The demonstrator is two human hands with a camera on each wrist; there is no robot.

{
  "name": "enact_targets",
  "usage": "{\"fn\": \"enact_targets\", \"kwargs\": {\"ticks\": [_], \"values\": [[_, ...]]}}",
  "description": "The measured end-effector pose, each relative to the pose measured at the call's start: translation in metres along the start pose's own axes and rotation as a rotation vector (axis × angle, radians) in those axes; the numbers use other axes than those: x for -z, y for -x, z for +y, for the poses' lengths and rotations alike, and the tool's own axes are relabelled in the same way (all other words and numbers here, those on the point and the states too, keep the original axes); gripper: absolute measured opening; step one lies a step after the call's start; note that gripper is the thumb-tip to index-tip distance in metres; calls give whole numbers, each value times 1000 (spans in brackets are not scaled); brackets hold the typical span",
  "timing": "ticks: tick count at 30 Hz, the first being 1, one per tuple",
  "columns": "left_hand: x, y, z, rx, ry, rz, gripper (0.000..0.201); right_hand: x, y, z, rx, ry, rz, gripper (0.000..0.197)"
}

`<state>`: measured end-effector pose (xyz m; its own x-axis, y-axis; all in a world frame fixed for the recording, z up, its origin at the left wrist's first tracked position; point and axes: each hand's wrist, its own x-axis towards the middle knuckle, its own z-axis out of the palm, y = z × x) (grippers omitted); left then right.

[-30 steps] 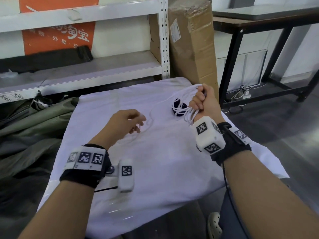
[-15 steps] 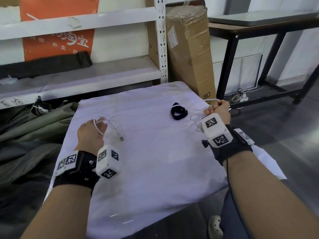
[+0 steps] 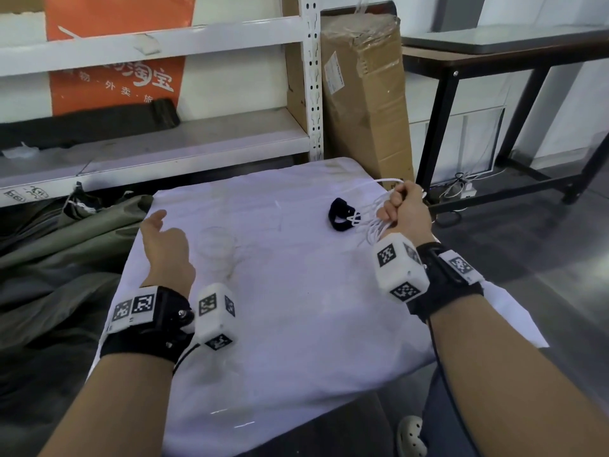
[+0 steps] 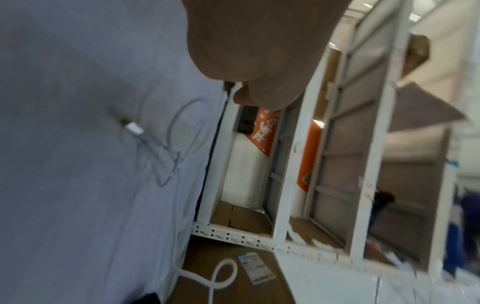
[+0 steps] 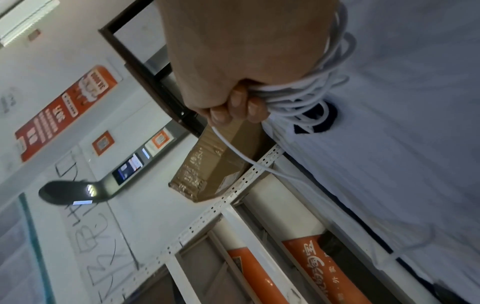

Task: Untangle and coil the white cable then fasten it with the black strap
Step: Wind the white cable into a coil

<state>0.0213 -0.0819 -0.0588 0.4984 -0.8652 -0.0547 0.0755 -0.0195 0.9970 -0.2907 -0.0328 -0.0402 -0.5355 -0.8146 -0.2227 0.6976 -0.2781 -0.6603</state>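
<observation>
Cloth-covered table [image 3: 296, 324]: spread under both hands.
Right hand [image 3: 407, 209]: at 2 o'clock of the cloth, fist closed round gathered loops of the white cable [image 3: 372, 225].
Left hand [image 3: 166, 245]: at 9 o'clock, fingers loose and apart, holding nothing.
Free tail: trailed toward 9 o'clock from the bundle, connector [image 4: 135, 128] lying just ahead of the left hand, so nearer that hand.
Black strap [image 3: 341, 214]: on the cloth just beside the bundle, at 9 o'clock of the right hand, well apart from the left.
</observation>
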Motion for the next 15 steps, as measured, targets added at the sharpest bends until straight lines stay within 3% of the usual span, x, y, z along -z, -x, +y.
{"fn": "enact_targets", "kwargs": {"ticks": [5,7,10,13,15], "values": [[-19,27,21,-337,-198,-131,33,-14,16,7,-32,162,-185,31],[-29,40,27,-439,-298,-282,25,-17,23,12,-65,232,-272,31],[-40,63,31,-486,-443,-559,16,-21,33,19,-103,338,-398,31],[-46,81,31,-517,-644,-821,22,-24,39,26,-118,411,-515,33],[-45,87,31,-458,-702,-997,25,-24,41,30,-119,436,-549,34]]}}
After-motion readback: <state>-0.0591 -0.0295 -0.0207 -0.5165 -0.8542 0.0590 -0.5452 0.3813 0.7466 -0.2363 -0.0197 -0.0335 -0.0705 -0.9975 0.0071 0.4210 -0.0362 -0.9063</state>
